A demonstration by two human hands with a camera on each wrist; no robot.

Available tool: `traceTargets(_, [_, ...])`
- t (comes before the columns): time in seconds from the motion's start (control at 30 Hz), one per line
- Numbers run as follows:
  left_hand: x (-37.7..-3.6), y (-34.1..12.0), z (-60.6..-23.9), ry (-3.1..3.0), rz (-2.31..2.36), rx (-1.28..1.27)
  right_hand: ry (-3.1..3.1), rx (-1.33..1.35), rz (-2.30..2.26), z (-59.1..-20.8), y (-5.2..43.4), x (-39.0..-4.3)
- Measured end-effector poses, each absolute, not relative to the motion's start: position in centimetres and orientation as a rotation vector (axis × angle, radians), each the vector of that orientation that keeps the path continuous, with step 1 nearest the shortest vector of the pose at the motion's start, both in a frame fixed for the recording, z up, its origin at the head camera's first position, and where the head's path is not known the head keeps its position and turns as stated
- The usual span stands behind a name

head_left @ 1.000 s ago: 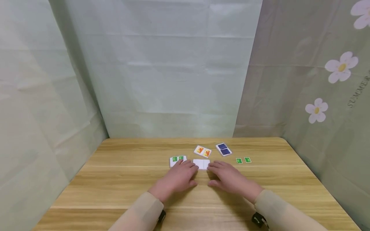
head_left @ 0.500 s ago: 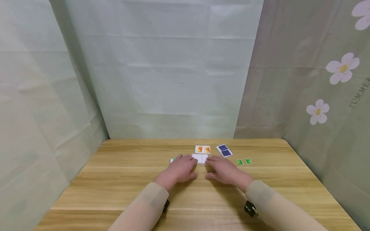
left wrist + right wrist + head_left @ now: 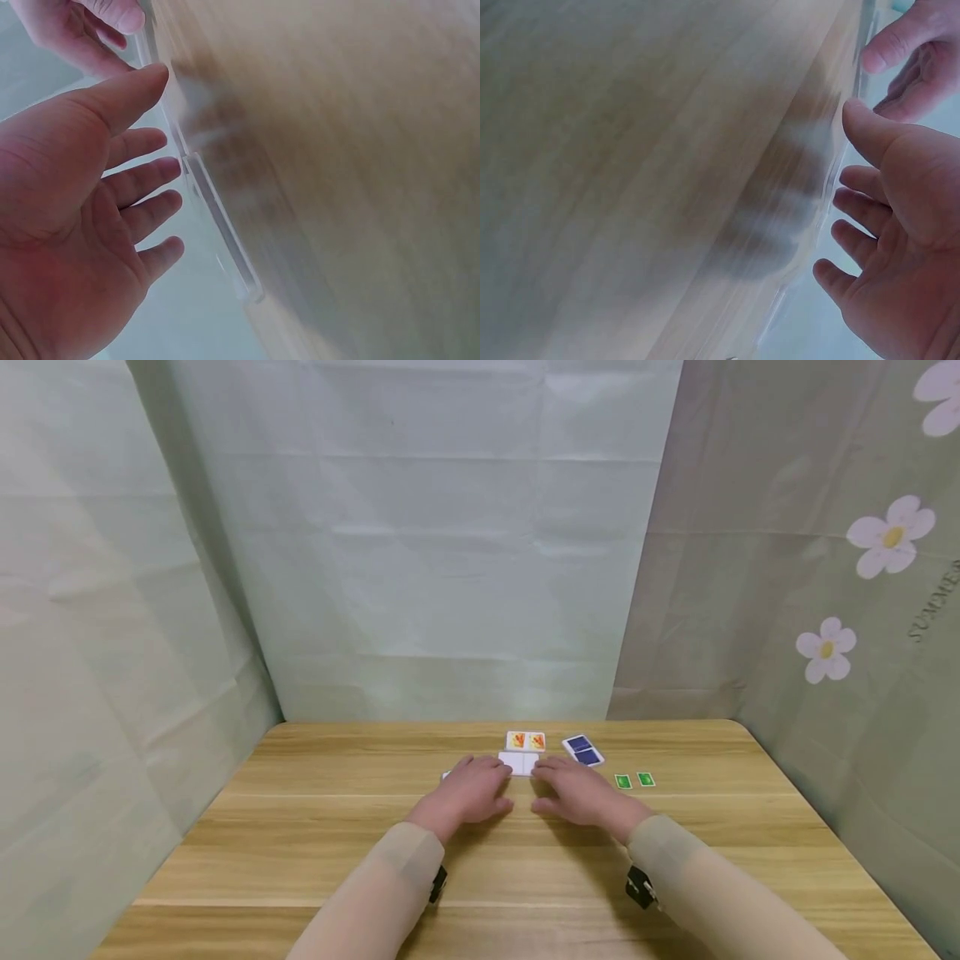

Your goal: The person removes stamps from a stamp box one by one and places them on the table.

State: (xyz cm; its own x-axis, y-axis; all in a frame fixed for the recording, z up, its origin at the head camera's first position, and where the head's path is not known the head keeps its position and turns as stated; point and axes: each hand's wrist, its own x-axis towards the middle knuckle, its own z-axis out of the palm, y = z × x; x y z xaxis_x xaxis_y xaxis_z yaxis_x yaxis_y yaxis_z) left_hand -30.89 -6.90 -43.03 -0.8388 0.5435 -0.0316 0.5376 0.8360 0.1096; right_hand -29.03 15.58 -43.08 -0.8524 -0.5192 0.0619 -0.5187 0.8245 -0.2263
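White card: [image 3: 519,763] flat, centre of table [image 3: 337,768], just near of the orange-picture card [image 3: 526,742]; contact between cards cannot be confirmed.
Left hand: [image 3: 471,792] fingers spread, thumb clear, at card's left side; grips nothing.
Right hand: [image 3: 579,793] likewise, at card's right side.
Step in hand: judged to be two-handed alignment of both cards.
Next move: likely calls for light, even fingertip pressure.
Clearance: narrow toward far edge; blue card [image 3: 583,750] and green tiles [image 3: 623,782] limit right; broad near side.
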Motion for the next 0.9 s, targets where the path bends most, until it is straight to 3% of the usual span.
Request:
traceTargets(0.37, [-30.5,-8.2,-42.7,3.000,0.192,0.918,3.024,-0.827,-0.402,-43.4,15.3,-28.7])
traceTargets(0.9, [-29.7,-12.4,-42.6,3.034,0.359,0.866,3.026,-1.058,-0.435,-43.8,13.6,-27.5])
